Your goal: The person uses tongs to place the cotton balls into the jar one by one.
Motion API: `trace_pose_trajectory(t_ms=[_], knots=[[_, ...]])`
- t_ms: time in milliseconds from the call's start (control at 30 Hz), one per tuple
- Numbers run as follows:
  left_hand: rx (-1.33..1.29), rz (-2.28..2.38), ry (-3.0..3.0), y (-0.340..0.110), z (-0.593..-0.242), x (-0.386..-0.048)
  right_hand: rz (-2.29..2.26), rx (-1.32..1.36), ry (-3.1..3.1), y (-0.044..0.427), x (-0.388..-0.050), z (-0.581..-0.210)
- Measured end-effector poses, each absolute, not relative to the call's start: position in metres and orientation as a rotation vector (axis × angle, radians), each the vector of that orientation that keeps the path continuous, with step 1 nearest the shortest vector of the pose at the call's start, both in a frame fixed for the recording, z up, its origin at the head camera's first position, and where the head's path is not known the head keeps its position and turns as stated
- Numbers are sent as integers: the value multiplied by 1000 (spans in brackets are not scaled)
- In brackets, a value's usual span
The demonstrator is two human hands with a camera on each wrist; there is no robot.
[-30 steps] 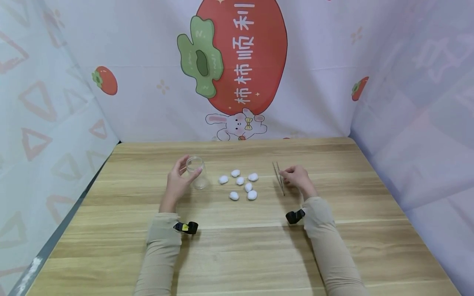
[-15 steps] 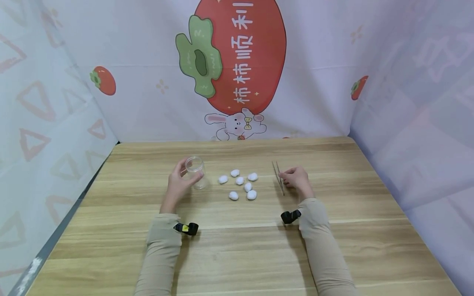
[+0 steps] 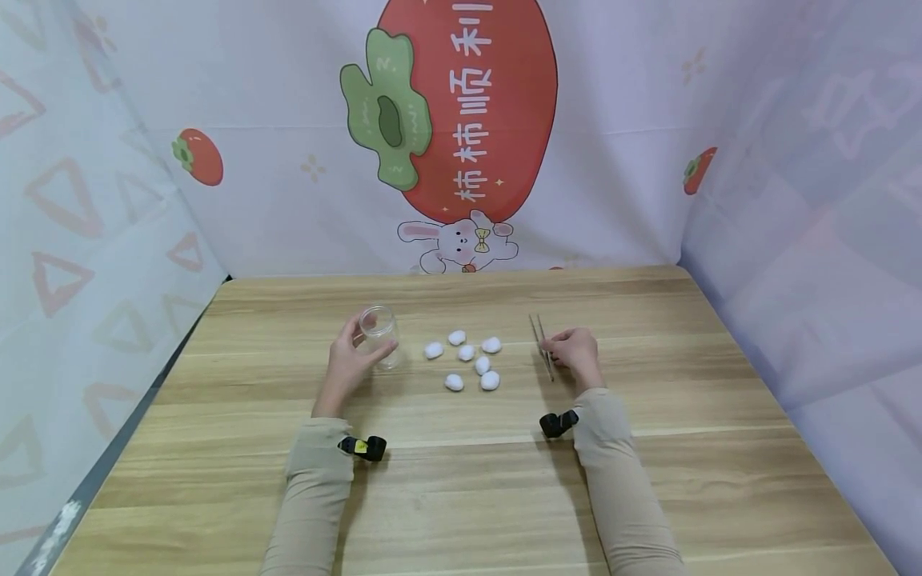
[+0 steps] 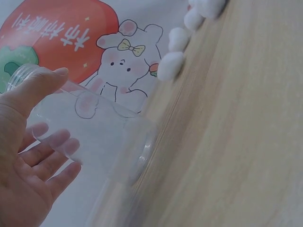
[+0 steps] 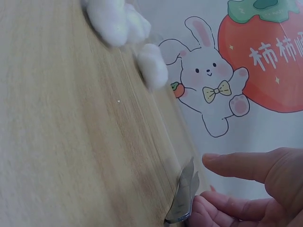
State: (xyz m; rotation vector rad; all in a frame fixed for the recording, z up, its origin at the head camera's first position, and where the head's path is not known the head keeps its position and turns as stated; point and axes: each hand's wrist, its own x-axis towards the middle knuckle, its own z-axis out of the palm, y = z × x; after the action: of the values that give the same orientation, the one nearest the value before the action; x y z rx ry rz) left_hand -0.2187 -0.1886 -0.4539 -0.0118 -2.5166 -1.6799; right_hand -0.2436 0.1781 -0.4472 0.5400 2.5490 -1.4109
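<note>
My left hand (image 3: 347,364) holds a clear, lidless jar (image 3: 379,336) that stands on the table at the left. In the left wrist view the thumb (image 4: 40,87) lies across the jar near its mouth, with the fingers on its other side. At the right, metal tweezers (image 3: 542,348) lie on the tabletop. My right hand (image 3: 573,352) is beside them. Its fingers touch the tweezers' side in the right wrist view, while the thumb (image 5: 236,165) stays apart from them. Several white cotton balls (image 3: 466,352) lie between the two hands.
The wooden table (image 3: 461,496) reaches back to a printed cloth backdrop (image 3: 619,160). Cloth walls flank it on the left (image 3: 94,200) and right (image 3: 799,224). A small black camera (image 3: 363,448) sits on the left wrist, another black camera (image 3: 559,424) on the right.
My right forearm and wrist have shifted a little left, while the fingers stay at the tweezers. The left hand still holds the jar in nearly the same place. The cotton balls have not moved.
</note>
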Motion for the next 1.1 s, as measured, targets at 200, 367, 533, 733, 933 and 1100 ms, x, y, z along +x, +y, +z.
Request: trace_pose_trajectory(t_ms=[200,367,533,733,933,1100], knots=[[-22,-1691,-2531,-189,-455,-218,-1343,604,2581,175,-246,-448],[-40,-1694,-2523,-189,-455,-218,-1302,646,2611,173,-248,-452],[-47,-1687,-2522,-190,-456,-218,-1284,663,2629,173,-250,-455],[-38,-1687,-2524,-190,-457,-218,-1298,664,2626,173,-249,-456],[-22,-1701,-2523,-191,-458,-218,-1261,677,2622,173,-250,-454],[-17,-1704,-2549,-194,-460,-218,-1260,685,2615,172,-251,-454]])
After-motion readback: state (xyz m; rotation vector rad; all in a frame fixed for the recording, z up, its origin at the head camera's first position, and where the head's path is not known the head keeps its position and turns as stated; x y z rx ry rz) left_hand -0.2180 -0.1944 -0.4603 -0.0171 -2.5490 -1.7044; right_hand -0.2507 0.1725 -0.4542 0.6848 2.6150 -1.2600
